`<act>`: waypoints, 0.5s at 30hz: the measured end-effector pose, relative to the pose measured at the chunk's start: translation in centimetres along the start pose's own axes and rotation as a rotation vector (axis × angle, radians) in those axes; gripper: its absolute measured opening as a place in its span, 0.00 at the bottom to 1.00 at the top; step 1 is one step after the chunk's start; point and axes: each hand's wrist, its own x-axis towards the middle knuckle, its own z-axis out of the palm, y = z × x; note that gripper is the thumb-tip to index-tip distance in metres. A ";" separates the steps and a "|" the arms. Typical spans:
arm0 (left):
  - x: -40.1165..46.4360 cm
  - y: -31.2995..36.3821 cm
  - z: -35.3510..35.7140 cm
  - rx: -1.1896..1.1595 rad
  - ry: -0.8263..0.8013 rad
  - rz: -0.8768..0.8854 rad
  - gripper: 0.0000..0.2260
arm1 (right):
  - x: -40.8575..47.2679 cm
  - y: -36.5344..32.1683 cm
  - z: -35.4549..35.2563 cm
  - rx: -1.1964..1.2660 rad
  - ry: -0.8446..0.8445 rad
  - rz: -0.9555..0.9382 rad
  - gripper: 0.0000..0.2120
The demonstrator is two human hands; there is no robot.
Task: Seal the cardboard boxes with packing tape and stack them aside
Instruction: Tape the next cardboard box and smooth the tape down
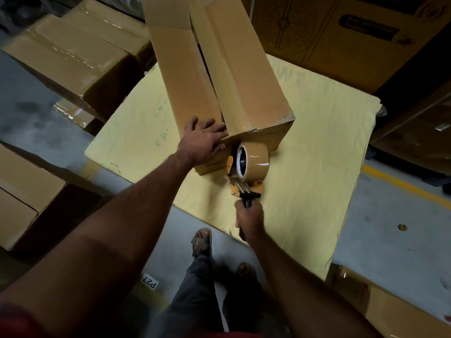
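A long brown cardboard box [246, 76] lies on a pale yellow sheet [317, 147], running away from me. Its two top flaps meet along a dark seam, and the right flap carries a glossy strip of tape. My left hand [203, 140] presses flat on the near end of the left flap. My right hand [250, 219] grips the black handle of a tape dispenser [247, 181]. The dispenser's brown tape roll [253, 162] sits against the box's near end face, just below the seam.
Taped brown boxes [73, 57] are stacked at the back left, and more boxes [22, 191] stand at the left edge. Large printed cartons [341, 32] stand behind at the right. Another box [395, 308] sits at the lower right. My sandalled feet [202, 242] stand on the grey floor.
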 end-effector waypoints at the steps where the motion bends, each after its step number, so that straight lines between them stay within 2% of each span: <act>1: 0.0 -0.5 -0.1 0.010 -0.006 0.007 0.21 | 0.3 0.5 -1.1 -0.078 0.054 -0.038 0.09; 3: 0.0 -1.3 -0.4 0.038 -0.030 0.016 0.21 | 1.2 1.1 -3.8 -0.169 0.145 -0.086 0.12; 5: 0.0 -1.6 -0.4 0.045 -0.041 0.025 0.21 | 2.0 1.0 -6.5 -0.202 0.224 -0.102 0.09; 8: 0.4 -1.1 -0.6 0.036 -0.022 0.020 0.20 | 3.8 1.1 -9.6 -0.220 0.222 -0.049 0.06; 12: 0.1 -0.7 0.0 0.032 0.020 0.017 0.19 | 6.8 2.6 -11.3 -0.186 0.180 0.111 0.20; 15: -0.4 -0.6 0.4 0.020 0.062 -0.008 0.19 | 8.3 3.5 -11.5 -0.234 0.177 0.189 0.25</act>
